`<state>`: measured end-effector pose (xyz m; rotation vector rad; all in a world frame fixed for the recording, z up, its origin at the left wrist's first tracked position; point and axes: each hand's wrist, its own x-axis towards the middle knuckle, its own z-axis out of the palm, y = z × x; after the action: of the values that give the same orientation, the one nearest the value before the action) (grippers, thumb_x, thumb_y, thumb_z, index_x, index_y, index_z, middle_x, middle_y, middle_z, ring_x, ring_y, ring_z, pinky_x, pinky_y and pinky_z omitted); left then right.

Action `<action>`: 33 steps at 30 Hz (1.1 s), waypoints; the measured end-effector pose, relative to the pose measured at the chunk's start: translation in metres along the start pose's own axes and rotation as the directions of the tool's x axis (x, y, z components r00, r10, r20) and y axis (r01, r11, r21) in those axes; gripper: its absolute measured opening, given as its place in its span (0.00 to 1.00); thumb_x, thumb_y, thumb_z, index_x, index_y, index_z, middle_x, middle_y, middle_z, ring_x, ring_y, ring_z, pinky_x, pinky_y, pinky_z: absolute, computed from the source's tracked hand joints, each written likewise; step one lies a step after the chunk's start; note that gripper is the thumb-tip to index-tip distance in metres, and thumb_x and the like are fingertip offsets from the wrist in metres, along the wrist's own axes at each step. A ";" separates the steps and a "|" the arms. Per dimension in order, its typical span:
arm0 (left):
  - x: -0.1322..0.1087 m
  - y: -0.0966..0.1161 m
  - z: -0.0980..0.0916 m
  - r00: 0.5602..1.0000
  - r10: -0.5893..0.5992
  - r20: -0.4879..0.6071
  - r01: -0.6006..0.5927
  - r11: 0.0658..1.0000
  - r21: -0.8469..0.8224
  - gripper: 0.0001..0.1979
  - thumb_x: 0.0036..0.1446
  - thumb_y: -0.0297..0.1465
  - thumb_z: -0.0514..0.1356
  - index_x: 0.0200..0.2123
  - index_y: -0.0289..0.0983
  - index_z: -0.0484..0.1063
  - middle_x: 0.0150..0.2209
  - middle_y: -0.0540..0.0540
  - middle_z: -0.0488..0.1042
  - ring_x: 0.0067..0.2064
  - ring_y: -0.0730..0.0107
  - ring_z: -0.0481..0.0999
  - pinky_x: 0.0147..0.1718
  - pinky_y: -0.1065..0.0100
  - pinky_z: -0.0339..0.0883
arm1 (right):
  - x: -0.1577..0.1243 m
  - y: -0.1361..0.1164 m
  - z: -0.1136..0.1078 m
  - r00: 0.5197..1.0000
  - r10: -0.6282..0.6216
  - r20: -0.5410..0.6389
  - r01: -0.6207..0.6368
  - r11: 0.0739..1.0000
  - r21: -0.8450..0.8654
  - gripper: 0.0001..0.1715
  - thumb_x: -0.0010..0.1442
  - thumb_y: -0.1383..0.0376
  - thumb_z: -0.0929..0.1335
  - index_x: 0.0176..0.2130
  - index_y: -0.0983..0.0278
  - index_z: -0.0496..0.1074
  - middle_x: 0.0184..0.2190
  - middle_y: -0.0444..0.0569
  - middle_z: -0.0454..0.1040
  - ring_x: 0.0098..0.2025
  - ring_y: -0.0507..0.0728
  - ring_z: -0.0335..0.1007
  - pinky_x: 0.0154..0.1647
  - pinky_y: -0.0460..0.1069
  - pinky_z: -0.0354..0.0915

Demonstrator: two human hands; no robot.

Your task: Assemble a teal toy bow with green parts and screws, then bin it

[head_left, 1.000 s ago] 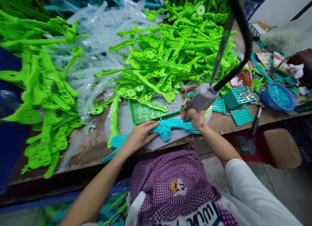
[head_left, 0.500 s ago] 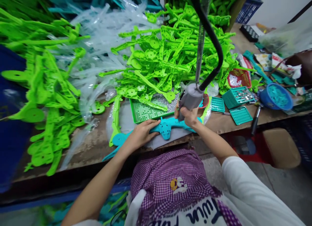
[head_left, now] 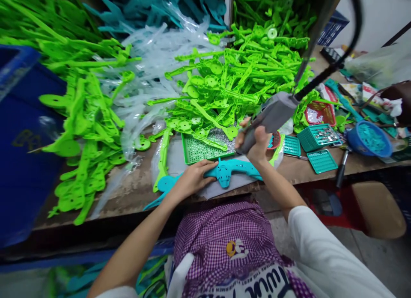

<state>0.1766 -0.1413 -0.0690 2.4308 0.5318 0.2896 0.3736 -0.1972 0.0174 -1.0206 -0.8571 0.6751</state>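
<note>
My left hand point(head_left: 194, 177) grips a long teal plastic part point(head_left: 241, 167) near its middle, holding it down on a grey sheet point(head_left: 213, 191) at the table's front edge. In my right hand point(head_left: 257, 144) is a grey electric screwdriver point(head_left: 278, 111), fingers wrapped round its body. It tilts above the part's right half, apart from it, with a black cable and a spring at its upper end. Just behind the part lies a green perforated tray point(head_left: 191, 151) with small silvery pieces in it.
Lime-green plastic parts point(head_left: 221, 81) are heaped behind, beside clear plastic pieces point(head_left: 150, 62). A blue bin point(head_left: 25, 161) stands at left. On the right are stacked teal trays point(head_left: 310, 141), a red basket point(head_left: 332, 118), a blue bucket point(head_left: 353, 139) and a black-handled tool point(head_left: 342, 171).
My right hand has lifted the electric screwdriver up off the teal part and tilted it to the right. The left hand keeps its hold. The whole view has shifted slightly.
</note>
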 end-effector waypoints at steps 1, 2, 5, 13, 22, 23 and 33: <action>0.000 0.001 0.000 1.000 0.000 -0.001 0.000 1.000 0.003 0.24 0.58 0.34 0.62 0.59 0.41 0.69 0.54 0.42 0.74 0.52 0.58 0.76 0.52 0.56 0.71 | 0.005 0.003 0.009 1.000 -0.006 0.014 0.006 1.000 -0.015 0.30 0.49 0.38 0.68 0.30 0.62 0.71 0.13 0.38 0.64 0.14 0.49 0.62 0.15 0.45 0.58; 0.000 0.001 0.000 1.000 -0.005 -0.001 0.005 1.000 0.007 0.24 0.58 0.34 0.62 0.59 0.41 0.69 0.54 0.41 0.74 0.52 0.58 0.76 0.52 0.56 0.71 | 0.009 0.009 0.018 0.999 0.000 0.047 0.002 0.999 -0.044 0.29 0.47 0.39 0.69 0.28 0.62 0.70 0.13 0.38 0.64 0.15 0.49 0.62 0.16 0.45 0.59; 0.000 0.004 -0.001 1.000 -0.025 0.007 0.025 0.999 0.029 0.25 0.58 0.33 0.62 0.59 0.40 0.69 0.55 0.41 0.74 0.53 0.57 0.76 0.53 0.56 0.70 | 0.019 0.029 0.035 0.994 0.023 0.107 -0.012 0.995 -0.103 0.28 0.46 0.41 0.71 0.23 0.62 0.68 0.13 0.39 0.65 0.15 0.48 0.61 0.17 0.45 0.59; 0.000 0.003 0.001 1.000 -0.004 -0.006 0.004 0.999 0.047 0.25 0.57 0.31 0.63 0.59 0.37 0.69 0.55 0.39 0.74 0.53 0.56 0.76 0.52 0.57 0.71 | 0.030 0.055 0.048 0.991 -0.028 0.128 0.034 0.998 -0.046 0.29 0.50 0.40 0.69 0.25 0.63 0.68 0.13 0.38 0.65 0.14 0.48 0.61 0.17 0.45 0.58; 0.000 -0.001 0.005 1.000 0.019 -0.015 -0.018 0.999 0.033 0.25 0.57 0.31 0.63 0.59 0.39 0.69 0.55 0.39 0.74 0.53 0.54 0.76 0.52 0.54 0.71 | 0.029 0.072 0.050 0.982 0.011 0.186 0.000 0.998 -0.060 0.29 0.52 0.40 0.67 0.27 0.63 0.68 0.13 0.38 0.65 0.14 0.48 0.61 0.18 0.46 0.60; 0.000 -0.001 0.005 1.000 0.016 -0.015 -0.015 0.999 0.035 0.25 0.57 0.31 0.63 0.59 0.39 0.69 0.55 0.39 0.73 0.53 0.54 0.76 0.52 0.54 0.71 | 0.029 0.072 0.051 0.982 0.012 0.187 0.000 0.998 -0.067 0.29 0.52 0.39 0.67 0.26 0.63 0.68 0.13 0.38 0.65 0.14 0.48 0.61 0.18 0.46 0.60; 0.000 -0.001 0.004 1.000 0.010 -0.021 -0.009 0.999 0.049 0.25 0.57 0.31 0.63 0.58 0.41 0.70 0.55 0.41 0.74 0.53 0.55 0.76 0.51 0.56 0.72 | 0.028 0.071 0.050 0.983 0.004 0.185 0.018 0.993 -0.116 0.28 0.54 0.41 0.67 0.25 0.63 0.68 0.13 0.38 0.64 0.15 0.48 0.61 0.19 0.45 0.60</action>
<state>0.1778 -0.1424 -0.0732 2.4806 0.5423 0.3103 0.3383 -0.1252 -0.0270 -1.0705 -1.0723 0.7286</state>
